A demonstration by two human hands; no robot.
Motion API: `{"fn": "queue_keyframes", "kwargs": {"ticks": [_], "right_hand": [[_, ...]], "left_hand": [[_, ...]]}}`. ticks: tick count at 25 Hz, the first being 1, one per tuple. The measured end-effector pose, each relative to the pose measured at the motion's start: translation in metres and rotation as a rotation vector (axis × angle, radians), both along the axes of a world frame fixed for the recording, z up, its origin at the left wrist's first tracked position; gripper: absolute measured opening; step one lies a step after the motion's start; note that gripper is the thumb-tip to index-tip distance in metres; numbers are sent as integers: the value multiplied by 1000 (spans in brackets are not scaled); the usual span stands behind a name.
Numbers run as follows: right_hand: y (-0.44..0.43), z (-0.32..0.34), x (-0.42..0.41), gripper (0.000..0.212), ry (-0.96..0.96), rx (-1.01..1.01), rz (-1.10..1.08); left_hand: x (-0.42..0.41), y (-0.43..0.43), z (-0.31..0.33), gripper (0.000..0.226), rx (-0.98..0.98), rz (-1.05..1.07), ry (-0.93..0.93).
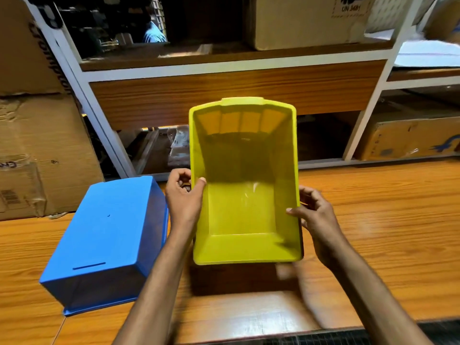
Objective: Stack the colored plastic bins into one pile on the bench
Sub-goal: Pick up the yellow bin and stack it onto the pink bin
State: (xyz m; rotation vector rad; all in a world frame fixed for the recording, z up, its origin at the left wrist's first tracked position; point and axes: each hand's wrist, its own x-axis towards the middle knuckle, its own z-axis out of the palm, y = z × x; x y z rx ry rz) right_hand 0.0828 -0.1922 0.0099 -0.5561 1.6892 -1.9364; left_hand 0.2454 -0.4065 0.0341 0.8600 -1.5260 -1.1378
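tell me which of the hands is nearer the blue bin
Left. The left hand grips the yellow bin's left rim, right beside the upside-down blue bin. The right hand holds the yellow bin's far side, well away from it.

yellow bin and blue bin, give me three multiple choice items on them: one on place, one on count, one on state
1. Where is the blue bin relative to the yellow bin?
A. on the person's left of it
B. nested inside it
C. on the shelf above it

2. How many colored plastic bins are in view?
A. one
B. two
C. four

3. How does the blue bin sit?
A. upright, opening up
B. upside down, base up
C. hanging from the rack

Answers:
1. A, it sits on the wooden bench beside the left hand.
2. B, only one blue and one yellow show.
3. B, its closed base faces up and its rim meets the bench, while the yellow bin is held open side toward the camera by the left hand and the right hand.
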Motion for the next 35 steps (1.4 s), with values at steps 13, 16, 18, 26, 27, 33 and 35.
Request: {"fn": "queue_keyframes", "kwargs": {"ticks": [13, 16, 18, 26, 27, 33, 35], "right_hand": [[4, 33, -20, 25, -133, 107, 181], [4, 37, -26, 22, -173, 163, 227], [5, 39, -26, 24, -156, 186, 240], [2, 36, -35, 42, -439, 204, 199], [2, 40, -36, 42, -479, 203, 191], [5, 49, -30, 29, -534, 191, 159], [7, 52, -24, 25, -529, 191, 131]], "left_hand": [[7, 1, -25, 20, 192, -155, -25], [9, -3, -31, 20, 272, -174, -32], [9, -4, -31, 27, 369, -182, -56], [24, -11, -9, 18, 603, -447, -402], [25, -10, -6, 14, 626, -460, -394], [25, -4, -1, 16, 714, -459, -352], [27, -6, -3, 23, 724, -472, -354]]}}
